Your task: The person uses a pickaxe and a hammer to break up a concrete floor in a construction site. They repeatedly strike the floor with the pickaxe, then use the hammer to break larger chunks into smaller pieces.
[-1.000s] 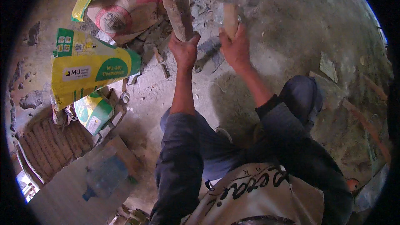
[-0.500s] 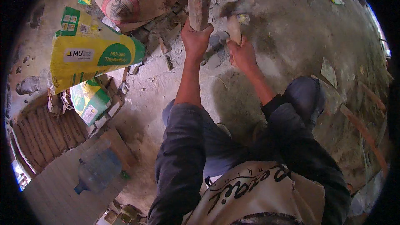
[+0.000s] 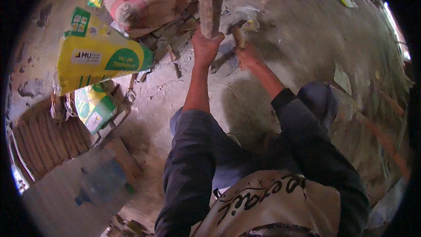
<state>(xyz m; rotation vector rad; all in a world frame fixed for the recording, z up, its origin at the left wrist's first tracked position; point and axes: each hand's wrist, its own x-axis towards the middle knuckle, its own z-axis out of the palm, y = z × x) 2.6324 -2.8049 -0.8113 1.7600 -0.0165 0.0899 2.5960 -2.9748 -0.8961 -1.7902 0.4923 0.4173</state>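
Note:
My left hand (image 3: 206,49) is wrapped round a thick, rough wooden pole (image 3: 209,4), which runs up past the top edge of the view. The pole's lower end is hidden by the fist. Just right of it, my right hand (image 3: 249,57) grips the short wooden handle of a hammer (image 3: 239,38). Motion blurs the hammer's dark head, so its exact shape is unclear. Below and between the hands lie grey pieces of block or stone (image 3: 226,66) on the dusty floor.
To the left stand a yellow-and-green bag (image 3: 103,59), a smaller similar bag (image 3: 94,109) and stacked brown ribbed pieces (image 3: 50,138). A blue plastic bottle (image 3: 101,182) lies on a board (image 3: 66,206). A red-and-beige sack (image 3: 144,6) and rubble are beyond; wood strips (image 3: 381,142) lie right.
My right hand and the hammer have shifted slightly left and the hammer has tilted toward the pole. My left hand keeps its hold, with the pole nearly in place.

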